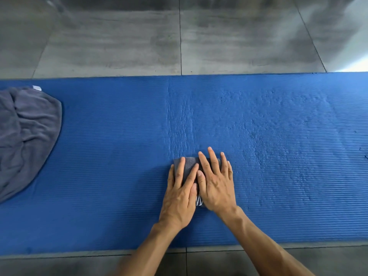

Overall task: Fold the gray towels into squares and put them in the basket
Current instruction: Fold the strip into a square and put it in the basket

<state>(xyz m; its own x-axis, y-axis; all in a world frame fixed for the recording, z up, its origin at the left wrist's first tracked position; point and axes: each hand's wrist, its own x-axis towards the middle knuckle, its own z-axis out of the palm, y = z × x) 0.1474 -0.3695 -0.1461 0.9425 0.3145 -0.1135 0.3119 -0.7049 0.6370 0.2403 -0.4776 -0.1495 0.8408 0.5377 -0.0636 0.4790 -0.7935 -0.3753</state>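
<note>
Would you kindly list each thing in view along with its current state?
Folded gray towel: small, flat on the mat, pressed under both hands.
Left hand: open, fingers straight on towel.
Right hand: open, flat on towel.
Gray towel heap: crumpled, unfolded, at left edge.
Blue mat: spread flat on floor.

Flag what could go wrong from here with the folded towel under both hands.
The folded towel is small and thick; once the flat left hand and right hand lift, it may spring open. No basket is in view, so carrying it off unseen could loosen the fold. The towel pile remains unfolded.
</note>
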